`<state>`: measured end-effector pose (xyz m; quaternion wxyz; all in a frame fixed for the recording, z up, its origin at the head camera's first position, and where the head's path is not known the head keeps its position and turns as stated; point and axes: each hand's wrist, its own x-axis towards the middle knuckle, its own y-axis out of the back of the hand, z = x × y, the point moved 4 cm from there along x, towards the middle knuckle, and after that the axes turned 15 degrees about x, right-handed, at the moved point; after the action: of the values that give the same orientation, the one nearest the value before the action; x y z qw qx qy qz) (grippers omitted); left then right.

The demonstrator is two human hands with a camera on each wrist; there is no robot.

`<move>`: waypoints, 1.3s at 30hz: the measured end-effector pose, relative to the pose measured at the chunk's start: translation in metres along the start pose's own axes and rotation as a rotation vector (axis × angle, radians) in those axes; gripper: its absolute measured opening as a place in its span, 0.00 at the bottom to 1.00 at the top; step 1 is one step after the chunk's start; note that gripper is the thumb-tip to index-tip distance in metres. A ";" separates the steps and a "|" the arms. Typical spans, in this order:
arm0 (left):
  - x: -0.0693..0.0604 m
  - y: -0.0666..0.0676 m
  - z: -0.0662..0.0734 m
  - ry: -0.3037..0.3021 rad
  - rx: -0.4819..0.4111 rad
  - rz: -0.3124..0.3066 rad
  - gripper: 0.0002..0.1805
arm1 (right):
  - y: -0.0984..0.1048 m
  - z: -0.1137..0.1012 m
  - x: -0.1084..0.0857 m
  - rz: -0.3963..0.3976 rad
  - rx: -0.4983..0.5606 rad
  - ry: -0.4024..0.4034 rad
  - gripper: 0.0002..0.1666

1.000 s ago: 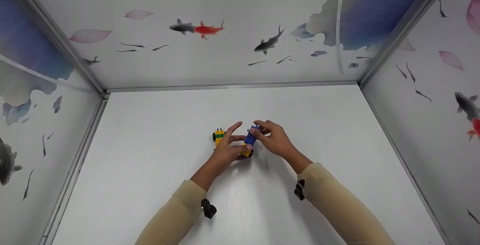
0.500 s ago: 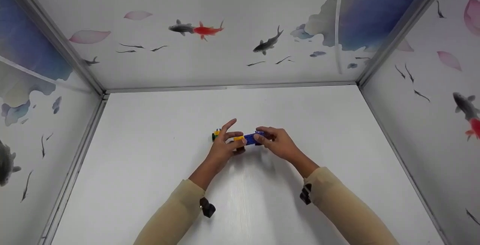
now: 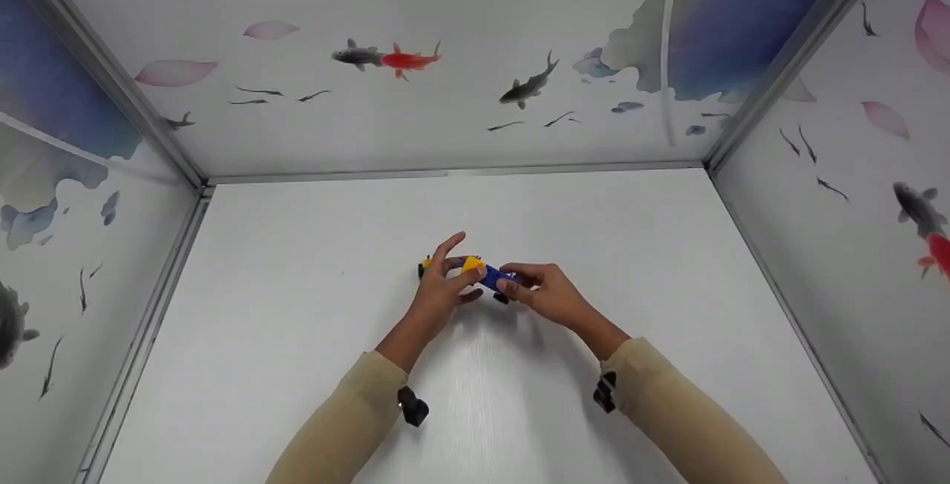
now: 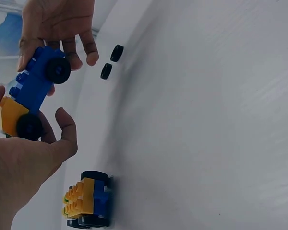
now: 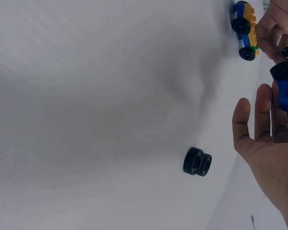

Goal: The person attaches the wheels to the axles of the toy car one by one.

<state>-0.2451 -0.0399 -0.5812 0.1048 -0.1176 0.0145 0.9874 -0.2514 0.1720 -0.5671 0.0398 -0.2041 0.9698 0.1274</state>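
Observation:
Both hands hold a small blue toy car (image 3: pixel 492 277) above the table, its yellow block (image 4: pixel 12 116) at one end. My left hand (image 3: pixel 436 292) pinches the yellow end between thumb and fingers, with the index finger raised. At the blue end, my right hand (image 3: pixel 553 293) grips the body with thumb and fingertips. Black wheels (image 4: pixel 57 71) show along the car's side in the left wrist view. Just left of my left hand stands a second toy car (image 4: pixel 87 197) in yellow, blue and green, mostly hidden behind that hand in the head view.
Two loose black wheels (image 5: pixel 193 161) stand close together on the white table (image 3: pixel 297 283), visible in both wrist views. Printed panels with fish and petals wall the table at the back (image 3: pixel 445 120) and both sides, with metal edging along the seams.
The held car has turned clockwise in the head view, its blue end swinging from upper right to lower right. My right hand has moved down with it; the left has stayed nearly in place.

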 end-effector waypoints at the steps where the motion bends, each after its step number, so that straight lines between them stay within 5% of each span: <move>1: 0.001 0.000 0.000 0.004 -0.005 0.002 0.44 | -0.001 0.000 -0.001 -0.005 -0.002 0.005 0.30; 14: 0.003 -0.004 -0.001 0.028 0.017 0.032 0.43 | -0.010 -0.003 -0.009 -0.033 -0.009 0.035 0.49; 24: 0.003 -0.005 -0.002 0.025 0.028 0.128 0.55 | -0.022 -0.006 -0.013 -0.047 0.058 0.024 0.59; 39: 0.000 -0.009 0.002 -0.017 0.153 0.105 0.19 | -0.031 -0.012 -0.015 -0.071 0.087 0.077 0.62</move>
<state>-0.2434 -0.0309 -0.5794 0.0619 -0.1000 0.0952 0.9885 -0.2256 0.1474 -0.5602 0.0157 -0.2410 0.9674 0.0757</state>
